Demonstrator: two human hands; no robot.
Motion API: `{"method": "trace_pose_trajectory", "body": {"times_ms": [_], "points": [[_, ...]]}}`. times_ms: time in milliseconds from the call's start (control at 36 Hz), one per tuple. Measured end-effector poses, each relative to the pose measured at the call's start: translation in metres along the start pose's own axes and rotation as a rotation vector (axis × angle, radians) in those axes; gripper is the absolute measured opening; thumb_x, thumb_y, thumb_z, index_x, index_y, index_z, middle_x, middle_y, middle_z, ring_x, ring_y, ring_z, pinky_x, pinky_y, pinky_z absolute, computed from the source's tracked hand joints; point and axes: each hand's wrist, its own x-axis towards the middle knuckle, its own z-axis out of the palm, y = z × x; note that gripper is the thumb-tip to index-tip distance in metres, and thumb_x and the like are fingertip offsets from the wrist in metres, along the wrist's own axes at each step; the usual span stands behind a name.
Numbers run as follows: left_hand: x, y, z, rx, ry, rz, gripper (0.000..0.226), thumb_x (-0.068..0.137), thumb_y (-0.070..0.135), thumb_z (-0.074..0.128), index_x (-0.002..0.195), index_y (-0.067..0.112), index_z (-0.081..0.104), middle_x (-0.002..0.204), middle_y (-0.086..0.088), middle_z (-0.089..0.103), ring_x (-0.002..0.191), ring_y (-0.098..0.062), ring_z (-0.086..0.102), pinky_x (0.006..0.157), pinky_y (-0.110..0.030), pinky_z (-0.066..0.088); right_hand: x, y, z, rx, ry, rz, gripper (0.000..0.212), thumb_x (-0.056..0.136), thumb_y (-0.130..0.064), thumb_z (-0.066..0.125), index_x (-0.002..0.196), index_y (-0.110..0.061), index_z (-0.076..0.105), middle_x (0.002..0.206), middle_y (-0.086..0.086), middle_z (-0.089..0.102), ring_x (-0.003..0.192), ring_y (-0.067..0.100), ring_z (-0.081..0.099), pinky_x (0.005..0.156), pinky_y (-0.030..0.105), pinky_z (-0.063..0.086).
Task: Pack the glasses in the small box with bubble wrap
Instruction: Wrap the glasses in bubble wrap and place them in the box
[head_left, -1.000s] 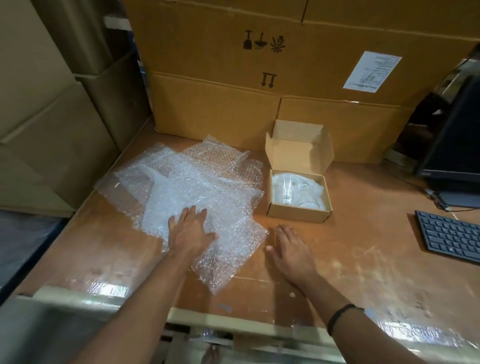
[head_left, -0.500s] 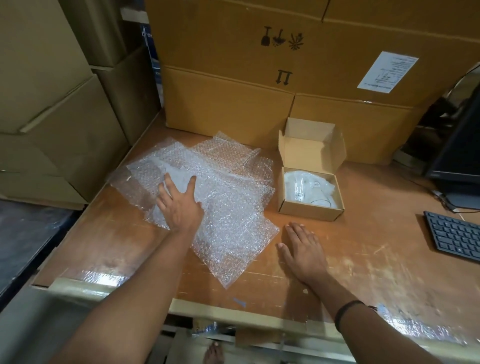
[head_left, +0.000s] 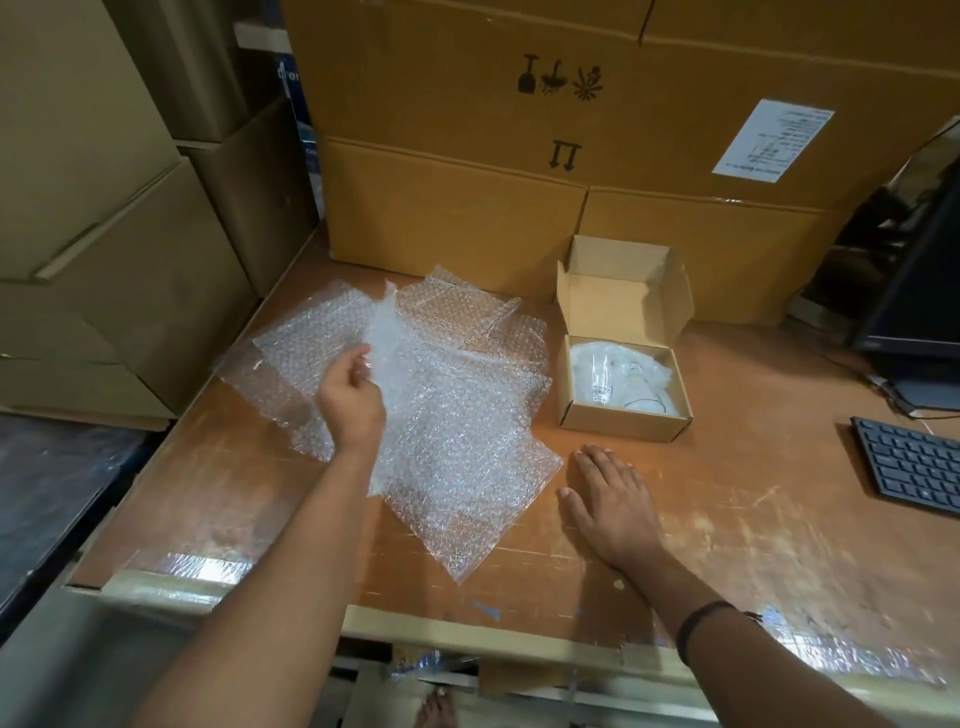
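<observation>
My left grip (head_left: 350, 400) pinched the top bubble wrap sheet (head_left: 387, 332), one corner raised off the pile (head_left: 467, 441). My right grip (head_left: 608, 504) lay flat and open on the surface (head_left: 753, 519). The small box (head_left: 623, 428), glasses (head_left: 613, 374) inside, stood right of the sheet, nearer that grip.

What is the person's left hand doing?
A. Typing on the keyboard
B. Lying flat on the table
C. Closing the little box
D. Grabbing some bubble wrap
D: the left hand grips a sheet of bubble wrap and holds its edge up off the pile; it is the right hand that lies flat on the table.
</observation>
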Motion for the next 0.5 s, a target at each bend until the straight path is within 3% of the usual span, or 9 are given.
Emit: {"method": "trace_pose_trajectory", "body": {"times_ms": [83,167,222,250,306,333,389,500], "points": [[0.024,0.004,-0.012,-0.118,0.278,-0.197,0.040,0.083,-0.019,0.036,0.091,0.009,0.064,0.090,-0.002,0.058,0.078,-0.006,0.051,0.078,-0.013,0.044,-0.001,-0.001,-0.001,-0.004,-0.001,0.000,0.080,0.088,-0.067,0.009,0.151,-0.024,0.032,0.159,-0.002,0.029,0.148,0.019,0.019,0.120,0.042,0.011],[0.036,0.000,-0.028,-0.022,0.394,-0.269,0.037,0.090,-0.006,0.031,0.075,0.015,0.057,0.083,0.001,0.052,0.084,-0.009,0.051,0.098,-0.026,0.037,-0.001,-0.002,-0.002,0.001,0.005,0.002,0.080,0.088,-0.066,0.010,0.150,-0.024,0.034,0.158,-0.002,0.030,0.147,0.020,0.021,0.119,0.042,0.012],[0.036,-0.007,-0.039,0.073,0.332,-0.298,0.033,0.095,0.000,0.031,0.086,0.014,0.059,0.091,0.000,0.053,0.089,-0.012,0.050,0.096,-0.028,0.037,-0.001,-0.002,-0.003,-0.001,0.002,0.003,0.080,0.087,-0.067,0.009,0.151,-0.024,0.034,0.158,-0.002,0.030,0.147,0.020,0.021,0.119,0.042,0.012],[0.032,-0.011,-0.044,0.103,0.259,-0.302,0.031,0.097,0.002,0.033,0.102,0.013,0.061,0.100,-0.002,0.054,0.095,-0.013,0.050,0.095,-0.028,0.040,-0.001,-0.002,-0.003,0.000,0.001,0.005,0.080,0.087,-0.067,0.009,0.151,-0.024,0.033,0.159,-0.002,0.029,0.148,0.020,0.020,0.119,0.043,0.012],[0.028,-0.024,-0.053,0.158,0.192,-0.326,0.041,0.095,0.003,0.038,0.129,0.015,0.057,0.125,-0.009,0.055,0.115,-0.024,0.051,0.105,-0.035,0.039,-0.001,-0.002,-0.002,-0.001,-0.001,0.003,0.081,0.087,-0.067,0.008,0.151,-0.024,0.032,0.159,-0.002,0.028,0.148,0.020,0.019,0.120,0.043,0.012],[0.024,-0.024,-0.055,0.184,0.226,-0.328,0.046,0.092,0.003,0.041,0.132,0.018,0.057,0.134,-0.011,0.052,0.125,-0.030,0.047,0.108,-0.039,0.035,-0.001,-0.002,-0.002,-0.008,-0.004,0.002,0.081,0.087,-0.067,0.007,0.151,-0.025,0.031,0.159,-0.002,0.028,0.148,0.019,0.019,0.120,0.042,0.011],[0.020,-0.023,-0.052,0.398,0.287,-0.238,0.052,0.084,0.003,0.047,0.130,0.022,0.061,0.141,-0.013,0.047,0.130,-0.035,0.039,0.109,-0.044,0.025,-0.001,-0.002,-0.002,-0.020,-0.006,0.000,0.081,0.087,-0.067,0.006,0.152,-0.024,0.031,0.159,-0.002,0.028,0.148,0.019,0.019,0.120,0.042,0.012],[0.002,-0.023,-0.045,0.728,0.081,0.199,0.057,0.076,0.007,0.059,0.132,0.018,0.056,0.148,-0.013,0.039,0.137,-0.032,0.028,0.105,-0.048,0.018,-0.001,-0.002,-0.002,-0.016,0.001,0.003,0.080,0.088,-0.066,0.008,0.151,-0.024,0.033,0.158,-0.001,0.030,0.147,0.020,0.021,0.120,0.043,0.014]]}}
